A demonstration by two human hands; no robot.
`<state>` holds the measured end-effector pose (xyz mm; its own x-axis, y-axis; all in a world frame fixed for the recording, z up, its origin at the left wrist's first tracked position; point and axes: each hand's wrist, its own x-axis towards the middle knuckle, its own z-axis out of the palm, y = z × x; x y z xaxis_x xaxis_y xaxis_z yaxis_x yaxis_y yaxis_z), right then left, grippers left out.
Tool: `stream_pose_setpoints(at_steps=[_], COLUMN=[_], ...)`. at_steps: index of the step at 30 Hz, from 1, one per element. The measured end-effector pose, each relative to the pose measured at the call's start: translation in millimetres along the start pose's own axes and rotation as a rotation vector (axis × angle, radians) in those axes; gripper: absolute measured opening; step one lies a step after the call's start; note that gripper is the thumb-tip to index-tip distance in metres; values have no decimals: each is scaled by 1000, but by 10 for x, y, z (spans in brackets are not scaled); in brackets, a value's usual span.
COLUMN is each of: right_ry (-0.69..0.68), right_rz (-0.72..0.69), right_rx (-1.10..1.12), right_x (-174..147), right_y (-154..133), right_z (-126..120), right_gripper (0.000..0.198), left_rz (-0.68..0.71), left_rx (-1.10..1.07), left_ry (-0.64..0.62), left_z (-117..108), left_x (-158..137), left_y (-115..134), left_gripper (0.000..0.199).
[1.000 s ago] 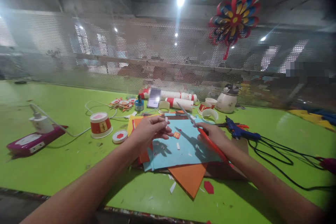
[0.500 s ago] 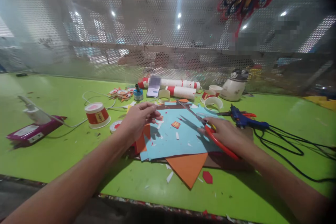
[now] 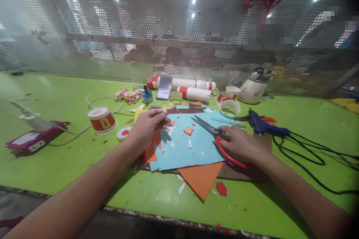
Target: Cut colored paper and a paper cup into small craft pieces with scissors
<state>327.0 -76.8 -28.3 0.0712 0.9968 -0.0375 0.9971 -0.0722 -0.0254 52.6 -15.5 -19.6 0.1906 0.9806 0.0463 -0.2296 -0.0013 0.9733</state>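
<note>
My left hand (image 3: 150, 123) is closed in a pinch, with a small white paper strip (image 3: 165, 110) standing up at its fingertips. My right hand (image 3: 238, 141) grips red-handled scissors (image 3: 206, 125). Their blades are slightly parted and point left, low over a light blue sheet (image 3: 179, 158). On that sheet lie a small red-and-gold paper piece (image 3: 188, 131), a white scrap (image 3: 190, 144) and other bits of cut paper. Orange paper (image 3: 200, 181) sticks out from underneath.
A blue glue gun (image 3: 266, 126) with black cables lies at the right. Stacked paper cups (image 3: 195, 93), a phone (image 3: 163, 93) and a kettle-shaped bottle (image 3: 254, 86) stand at the back. Left are a red-and-white paper cup (image 3: 102, 121) and a purple power strip (image 3: 39, 140).
The scissors have come down toward the blue sheet, and their blades now show apart. My left hand has hardly moved; the white strip at its fingertips shows more clearly. The view has tilted slightly.
</note>
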Motion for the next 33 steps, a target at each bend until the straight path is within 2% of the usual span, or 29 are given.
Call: stream_pose_setpoints(at_steps=[7,11,14,18,21,26,33], right_ry=[24,73,105,81,42,1,-30], right_rz=[-49,-115,-212,-393,-480,-477,-530], right_rx=[-121,-137,-92,-17,-28,-106,-229], right_x=[-82,-156,-178,-38,216,603,670], right_y=[9,-35,-185,-559,-854,-1162,-1292], right_z=[-43,-160,-306,-411,-342,-137,-80], right_gripper=[37,40,33,26,24,25,25], left_rz=[7,4,9,0,-8,-10,-16], left_rx=[-38,-56,-68,-85,-100,-117,-100], left_ry=[-5,-10,-21,-36,-32,27,91], left_z=[14,31,29,30,31,-1,-18], left_x=[-8,-37,-47,-55,-55,-4,33], left_y=[22,35,27,1,1,40,37], left_gripper=[10,8,8,8,7,5,4])
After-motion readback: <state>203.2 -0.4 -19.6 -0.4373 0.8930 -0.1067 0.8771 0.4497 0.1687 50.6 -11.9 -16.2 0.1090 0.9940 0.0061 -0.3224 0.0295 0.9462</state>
